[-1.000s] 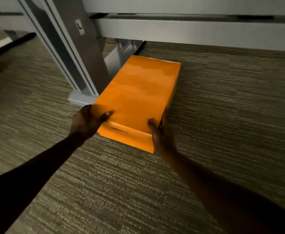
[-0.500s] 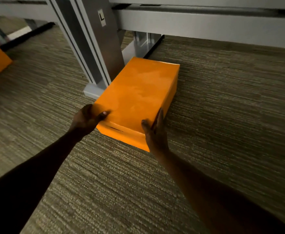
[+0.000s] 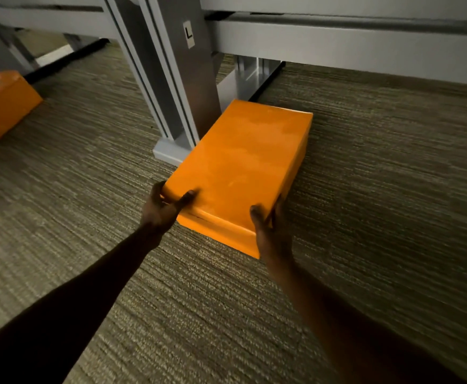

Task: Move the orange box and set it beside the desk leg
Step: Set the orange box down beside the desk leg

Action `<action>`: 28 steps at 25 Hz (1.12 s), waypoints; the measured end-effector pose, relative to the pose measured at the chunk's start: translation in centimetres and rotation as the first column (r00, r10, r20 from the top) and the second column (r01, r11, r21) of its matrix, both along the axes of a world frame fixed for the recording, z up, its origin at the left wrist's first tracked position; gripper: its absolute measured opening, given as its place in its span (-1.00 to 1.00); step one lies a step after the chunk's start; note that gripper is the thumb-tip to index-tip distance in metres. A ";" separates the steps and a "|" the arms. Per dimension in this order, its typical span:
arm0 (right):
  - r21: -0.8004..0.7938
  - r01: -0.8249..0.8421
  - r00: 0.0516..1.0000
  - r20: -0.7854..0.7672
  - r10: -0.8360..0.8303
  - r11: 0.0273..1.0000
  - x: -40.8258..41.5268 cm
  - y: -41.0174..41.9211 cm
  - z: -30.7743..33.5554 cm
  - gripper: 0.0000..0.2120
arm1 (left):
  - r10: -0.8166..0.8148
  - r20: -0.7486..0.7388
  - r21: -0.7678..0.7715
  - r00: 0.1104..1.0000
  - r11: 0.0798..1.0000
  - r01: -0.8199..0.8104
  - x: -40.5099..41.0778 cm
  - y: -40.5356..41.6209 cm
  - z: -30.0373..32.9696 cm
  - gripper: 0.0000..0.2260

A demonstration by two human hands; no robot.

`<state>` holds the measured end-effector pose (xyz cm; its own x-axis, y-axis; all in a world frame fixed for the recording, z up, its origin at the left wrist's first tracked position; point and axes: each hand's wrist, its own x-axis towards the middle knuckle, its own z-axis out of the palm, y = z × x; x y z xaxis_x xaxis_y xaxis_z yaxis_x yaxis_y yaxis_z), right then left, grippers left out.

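Note:
The orange box lies flat on the carpet, its long left side right against the foot of the grey metal desk leg. My left hand grips the box's near left corner, thumb on the lid. My right hand holds the near right corner, fingers along the side. Both hands are slightly blurred.
A second orange box sits on the carpet at the far left. The desk's grey crossbeam runs overhead behind the leg, and another leg foot lies behind the box. Striped carpet spreads to the right.
The view has shifted left, showing more of the second box. The held box has settled lower on the carpet beside the leg's foot; both hands stay on its near corners.

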<state>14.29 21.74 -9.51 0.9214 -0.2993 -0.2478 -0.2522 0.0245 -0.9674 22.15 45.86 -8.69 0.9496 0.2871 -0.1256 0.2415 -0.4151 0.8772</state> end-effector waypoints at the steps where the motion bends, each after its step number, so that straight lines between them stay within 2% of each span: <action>1: -0.004 0.000 1.000 -0.002 0.000 1.000 -0.4 0.2 -0.3 -0.25 | -0.009 -0.004 -0.001 1.000 1.000 0.009 -0.4 0.4 -0.2 -0.10; 8: 0.000 -0.099 0.995 0.003 0.099 0.995 -0.8 2.2 0.5 -0.21 | 0.054 0.055 -0.058 0.997 0.997 -0.051 -1.6 3.5 0.1 -0.39; 10: -0.008 -0.119 0.993 0.005 0.119 0.993 -0.8 2.3 0.5 -0.18 | 0.051 0.051 -0.080 0.997 0.996 -0.047 -1.5 3.6 0.0 -0.34; 15: -0.051 -0.085 0.996 0.015 0.086 0.995 -0.5 2.0 0.9 -0.13 | 0.036 -0.002 -0.148 0.999 0.988 -0.036 -1.1 2.0 0.8 -0.08; 17: -0.077 -0.084 0.996 0.018 0.085 0.993 0.0 2.2 1.1 -0.14 | 0.154 -0.030 -0.280 0.988 0.947 -0.156 -1.2 1.0 0.9 0.05; 18: -0.077 -0.103 0.994 0.026 0.106 0.992 0.1 2.4 1.3 -0.16 | 0.233 -0.071 -0.335 0.970 0.910 -0.243 -1.4 0.4 0.7 0.03; 19: -0.070 -0.119 0.992 0.041 0.122 0.990 0.2 2.7 1.4 -0.17 | 0.282 -0.104 -0.378 0.954 0.876 -0.301 -1.8 -0.3 0.6 -0.07; 21: -0.064 -0.119 0.991 0.059 0.123 0.991 0.3 3.3 1.5 -0.18 | 0.242 -0.114 -0.458 0.964 0.848 -0.267 -2.4 -1.9 0.8 -0.43; 22: -0.066 -0.110 0.992 0.058 0.113 0.992 0.4 3.5 1.5 -0.17 | 0.217 -0.099 -0.483 0.971 0.843 -0.237 -2.4 -2.6 0.9 -0.53; 23: -0.067 -0.103 0.993 0.056 0.107 0.992 0.4 3.6 1.4 -0.15 | 0.215 -0.091 -0.503 0.972 0.833 -0.231 -2.4 -3.2 1.0 -0.55; 25: -0.074 -0.105 0.993 0.046 0.109 0.992 0.5 4.0 1.3 -0.08 | 0.236 -0.068 -0.530 0.969 0.814 -0.236 -2.1 -4.1 0.9 -0.45; 28: -0.085 -0.092 0.994 0.044 0.096 0.992 1.0 4.1 1.3 0.00 | 0.214 -0.015 -0.513 0.977 0.837 -0.191 -1.5 -4.9 0.8 -0.29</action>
